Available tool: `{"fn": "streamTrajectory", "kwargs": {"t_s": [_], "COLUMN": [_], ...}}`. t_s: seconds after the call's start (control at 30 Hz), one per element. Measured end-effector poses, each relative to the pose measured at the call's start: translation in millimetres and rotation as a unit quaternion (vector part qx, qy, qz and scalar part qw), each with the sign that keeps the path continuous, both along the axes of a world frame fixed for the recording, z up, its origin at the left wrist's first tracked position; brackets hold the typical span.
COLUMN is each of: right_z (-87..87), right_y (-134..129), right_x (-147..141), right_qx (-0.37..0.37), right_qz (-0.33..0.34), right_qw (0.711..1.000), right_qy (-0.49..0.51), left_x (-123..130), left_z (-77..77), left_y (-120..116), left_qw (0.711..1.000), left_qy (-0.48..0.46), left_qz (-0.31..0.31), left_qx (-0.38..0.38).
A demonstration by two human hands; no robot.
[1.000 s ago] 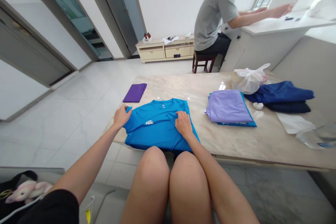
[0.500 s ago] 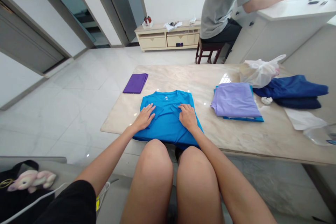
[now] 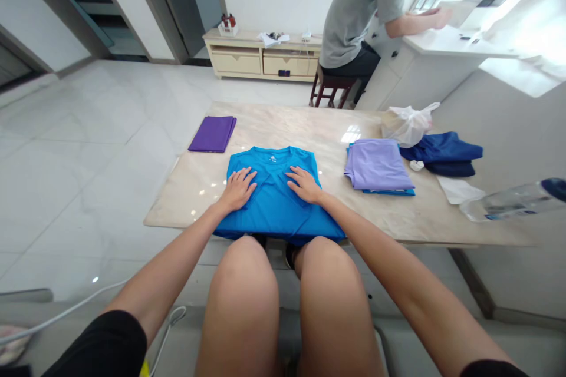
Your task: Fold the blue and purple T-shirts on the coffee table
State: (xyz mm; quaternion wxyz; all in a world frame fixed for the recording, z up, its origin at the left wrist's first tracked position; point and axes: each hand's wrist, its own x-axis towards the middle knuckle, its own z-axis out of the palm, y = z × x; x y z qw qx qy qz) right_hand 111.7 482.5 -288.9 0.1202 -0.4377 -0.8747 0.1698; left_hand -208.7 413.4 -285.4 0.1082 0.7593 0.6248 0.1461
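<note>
Bright blue T-shirt flat on a pale marble table, right at the near edge, bottom hanging a little over the side. Left hand and right hand both lying open on the shirt, fingers spread, apart from each other, no pinch on the cloth. Just past the shirt on the left, a folded purple cloth. To the right, a folded light purple shirt on a blue cloth, then a white plastic bag and dark blue clothes. Far back, a person in a grey T-shirt on a dark red wooden stool.
</note>
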Motion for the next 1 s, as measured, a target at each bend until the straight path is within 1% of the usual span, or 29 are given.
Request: {"fn": "streamTrajectory", "kwargs": {"t_s": [0.1, 0.13, 0.17, 0.2, 0.27, 0.33, 0.4, 0.5, 0.57, 0.67, 0.73, 0.8, 0.87, 0.9, 0.93, 1.0], "right_z": [17.5, 23.3, 28.4, 32.2, 36.0, 35.4, 32.9, 30.7, 32.3, 39.7, 46.0, 50.6, 52.2, 52.2, 52.1, 53.1], "right_y": [42.2, 59.0, 76.0, 92.5, 121.7, 144.1, 159.8, 174.8, 179.8, 178.7, 173.3, 168.5, 168.8, 171.9, 177.2, 193.9], "right_x": [25.2, 34.2, 42.2, 48.7, 56.4, 57.7, 55.6, 51.0, 48.2, 44.8, 43.9, 44.4, 45.3, 45.7, 45.7, 45.0], "right_qx": [0.026, 0.026, 0.02, 0.008, -0.031, -0.083, -0.133, -0.185, -0.199, -0.229, -0.266, -0.282, -0.255, -0.229, -0.2, -0.145], "right_qz": [-0.004, -0.019, -0.037, -0.055, -0.076, -0.071, -0.053, -0.027, -0.003, 0.026, 0.037, 0.056, 0.078, 0.082, 0.081, 0.067], "right_qw": [0.998, 0.998, 0.999, 0.998, 0.996, 0.992, 0.987, 0.978, 0.973, 0.962, 0.952, 0.949, 0.958, 0.965, 0.972, 0.982], "right_qy": [0.051, 0.048, 0.034, 0.014, -0.028, -0.058, -0.07, -0.088, -0.117, -0.148, -0.144, -0.127, -0.109, -0.102, -0.098, -0.104], "left_x": [-30.3, -41.8, -52.7, -62.4, -76.8, -85.2, -89.9, -94.4, -94.7, -89.3, -84.8, -84.2, -88.3, -91.1, -93.4, -93.4], "left_z": [10.5, 14.2, 17.6, 20.3, 23.1, 22.3, 18.9, 14.8, 16.4, 25.5, 31.4, 33.2, 31.2, 29.8, 29.2, 32.9], "left_y": [33.5, 47.3, 61.5, 75.5, 101.2, 122.2, 138.9, 158.2, 167.7, 176.1, 178.9, 182.4, 188.9, 193.5, 198.7, 210.0], "left_qw": [0.998, 0.998, 0.999, 0.999, 0.997, 0.994, 0.991, 0.986, 0.977, 0.95, 0.927, 0.908, 0.902, 0.906, 0.914, 0.942], "left_qy": [-0.037, -0.039, -0.038, -0.037, -0.046, -0.054, -0.049, -0.03, -0.006, 0.034, 0.033, 0.019, 0.019, 0.027, 0.037, 0.053], "left_qz": [-0.029, -0.022, -0.002, 0.022, 0.047, 0.046, 0.033, 0.025, 0.011, -0.032, -0.06, -0.082, -0.094, -0.094, -0.089, -0.069], "left_qx": [0.034, 0.042, 0.039, 0.024, -0.034, -0.089, -0.12, -0.163, -0.214, -0.308, -0.369, -0.41, -0.421, -0.412, -0.394, -0.324]}}
